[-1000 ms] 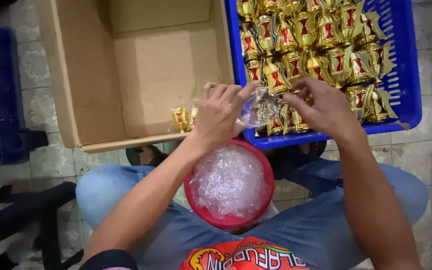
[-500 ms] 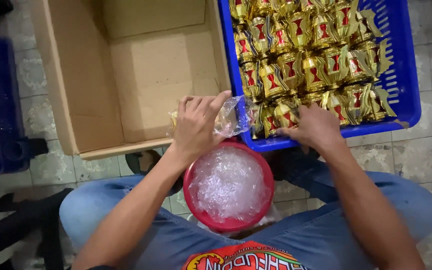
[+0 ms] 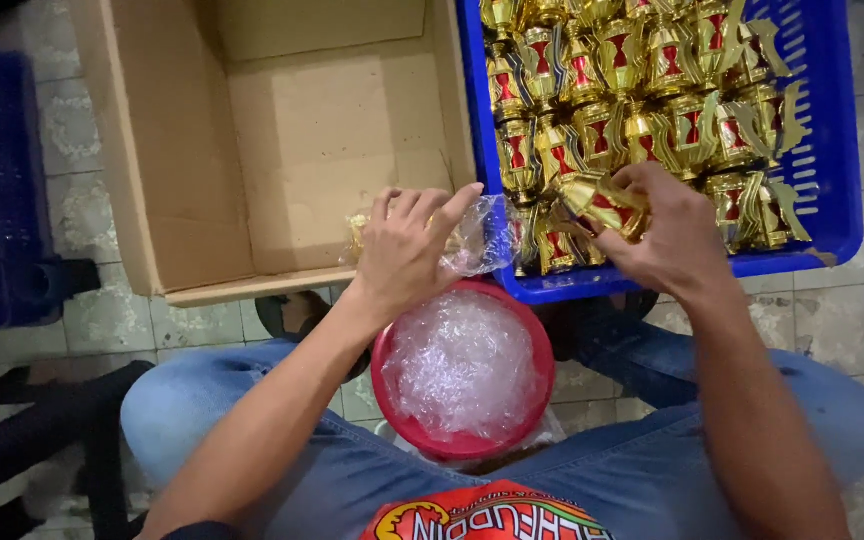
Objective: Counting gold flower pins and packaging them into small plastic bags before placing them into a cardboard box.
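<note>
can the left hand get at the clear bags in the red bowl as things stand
Probably yes. The left hand hovers just above the red bowl, whose clear bags lie uncovered, but it already grips a clear bag, so its fingers are busy.

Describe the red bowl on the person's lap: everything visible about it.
The red bowl is round and looks like plastic, with a smooth rim. It sits upright between the thighs in blue jeans, just below the blue crate. Crumpled clear plastic bags fill it, hiding the inside. The left hand hovers above its far rim; whether the wrist touches it cannot be told.
</note>
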